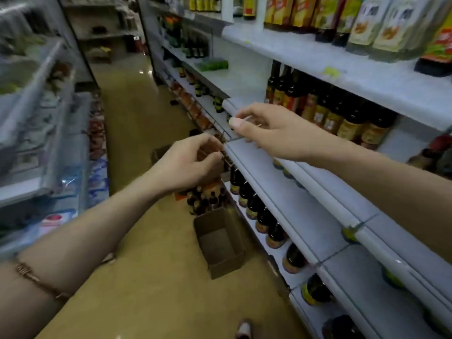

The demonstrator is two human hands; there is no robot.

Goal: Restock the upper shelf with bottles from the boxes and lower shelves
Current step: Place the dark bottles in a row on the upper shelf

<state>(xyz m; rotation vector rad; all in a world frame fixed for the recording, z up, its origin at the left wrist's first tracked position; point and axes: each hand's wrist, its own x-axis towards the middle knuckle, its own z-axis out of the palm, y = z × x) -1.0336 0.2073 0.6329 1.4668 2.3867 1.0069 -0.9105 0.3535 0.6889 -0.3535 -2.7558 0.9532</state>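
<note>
My left hand [193, 162] is at the front edge of a bare white shelf [305, 196], its thumb and fingertips pinched together at the front end of a thin wire divider [221, 123]. Just above the same shelf my right hand [266, 130] hovers with loosely curled fingers and nothing visible in it. Dark brown bottles [342, 116] stand at the back of this shelf. More dark bottles [259, 214] line the shelf below. On the floor, an orange box of small dark bottles [208, 198] sits under my left hand. The upper shelf [318, 59] carries yellow-labelled and pale bottles [367, 25].
An empty cardboard box [220, 245] stands on the tan floor [151, 277] beside the lower shelf. Another box [160, 151] lies further down the aisle. Shelving with packaged goods [49, 143] lines the left side. A shoe tip [244, 329] shows at the bottom.
</note>
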